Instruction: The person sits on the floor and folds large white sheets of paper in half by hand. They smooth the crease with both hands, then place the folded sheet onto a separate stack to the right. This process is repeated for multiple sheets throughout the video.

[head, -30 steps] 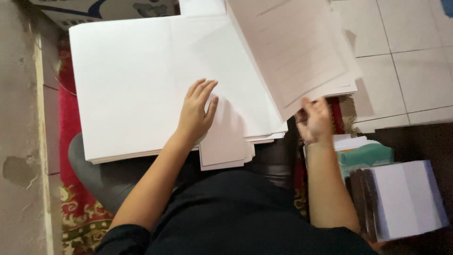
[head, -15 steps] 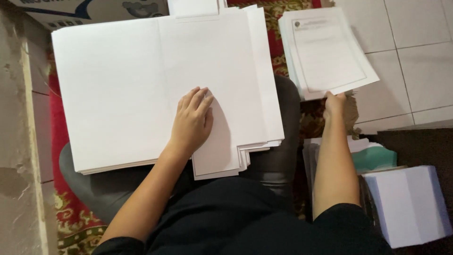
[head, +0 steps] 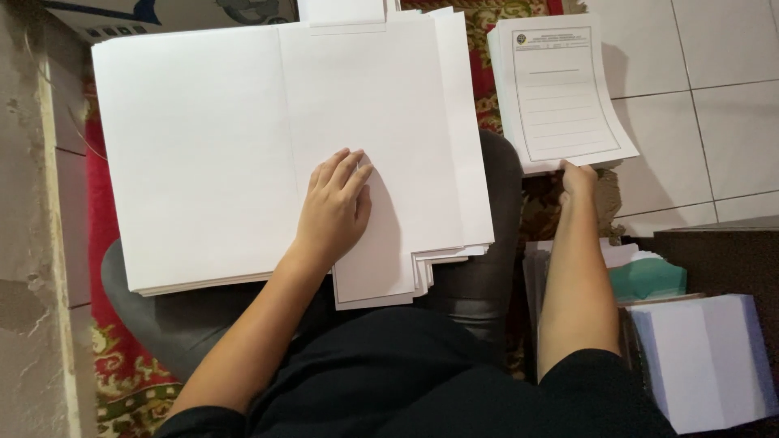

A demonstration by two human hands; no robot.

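Paper [head: 560, 89] with printed lines had swung off the blank stack [head: 243, 146] since a second before; I saw my right hand [head: 578, 177] pinching its near edge over the tiles, my left hand [head: 334, 207] flat and open on the stack

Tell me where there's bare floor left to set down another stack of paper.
Bare white tiles lie right of the printed forms the right hand touches. The lap is covered by the big white sheets under the left hand; lower right is crowded with paper stacks.
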